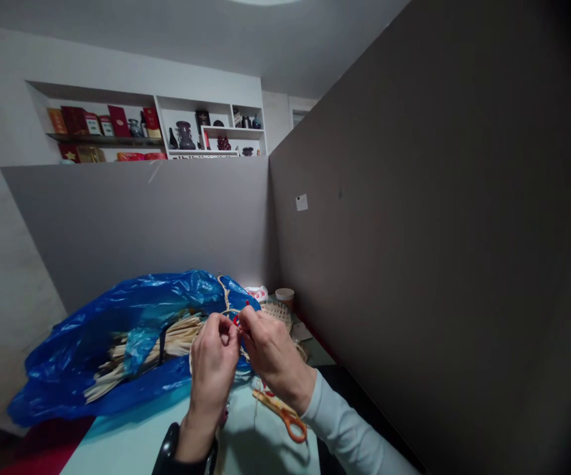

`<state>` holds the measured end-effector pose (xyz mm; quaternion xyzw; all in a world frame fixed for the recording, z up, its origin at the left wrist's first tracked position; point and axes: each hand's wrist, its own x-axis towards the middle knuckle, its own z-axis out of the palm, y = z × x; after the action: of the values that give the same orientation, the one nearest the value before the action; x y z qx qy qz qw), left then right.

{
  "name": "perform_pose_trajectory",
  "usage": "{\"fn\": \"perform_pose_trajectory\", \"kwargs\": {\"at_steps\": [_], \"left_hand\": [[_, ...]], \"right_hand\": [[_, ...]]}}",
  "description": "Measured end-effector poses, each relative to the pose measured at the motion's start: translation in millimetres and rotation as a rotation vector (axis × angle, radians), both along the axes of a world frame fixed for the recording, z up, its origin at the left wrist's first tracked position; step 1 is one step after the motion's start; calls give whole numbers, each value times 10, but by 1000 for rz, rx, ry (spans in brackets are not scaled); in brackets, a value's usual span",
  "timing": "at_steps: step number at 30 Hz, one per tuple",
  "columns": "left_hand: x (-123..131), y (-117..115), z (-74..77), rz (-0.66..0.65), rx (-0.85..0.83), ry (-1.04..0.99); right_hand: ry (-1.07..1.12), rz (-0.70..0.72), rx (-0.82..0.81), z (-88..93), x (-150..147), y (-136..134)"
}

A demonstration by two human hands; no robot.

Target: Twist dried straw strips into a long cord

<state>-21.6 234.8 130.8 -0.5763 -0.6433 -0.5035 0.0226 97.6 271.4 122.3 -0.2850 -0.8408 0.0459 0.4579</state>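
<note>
My left hand [213,356] and my right hand [274,353] meet above the table, fingertips pinched close together. Between them shows a small bright red strand [236,320], and both hands are closed on it; its exact shape is mostly hidden by the fingers. A pale twisted straw cord [225,293] rises behind the fingertips. Just beyond my right hand sits a woven straw piece [276,311] with a pattern of holes, partly covered by the hand. Orange-handled scissors [293,425] lie on the table below my right wrist.
A large blue plastic bag [68,353] spreads over the left side, with a bundle of dry straw [181,338] inside. A paper cup [285,297] stands at the back by the grey partition [389,264]. The pale green tabletop [132,439] shows in front.
</note>
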Motion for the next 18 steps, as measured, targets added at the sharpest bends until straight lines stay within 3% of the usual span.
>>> {"fn": "perform_pose_trajectory", "kwargs": {"at_steps": [11,18], "left_hand": [[-85,70,-70,-157,51,-166],[-95,16,-41,-264,15,73]], "right_hand": [[-28,38,28,63,69,-1],[44,38,-64,137,135,24]]}}
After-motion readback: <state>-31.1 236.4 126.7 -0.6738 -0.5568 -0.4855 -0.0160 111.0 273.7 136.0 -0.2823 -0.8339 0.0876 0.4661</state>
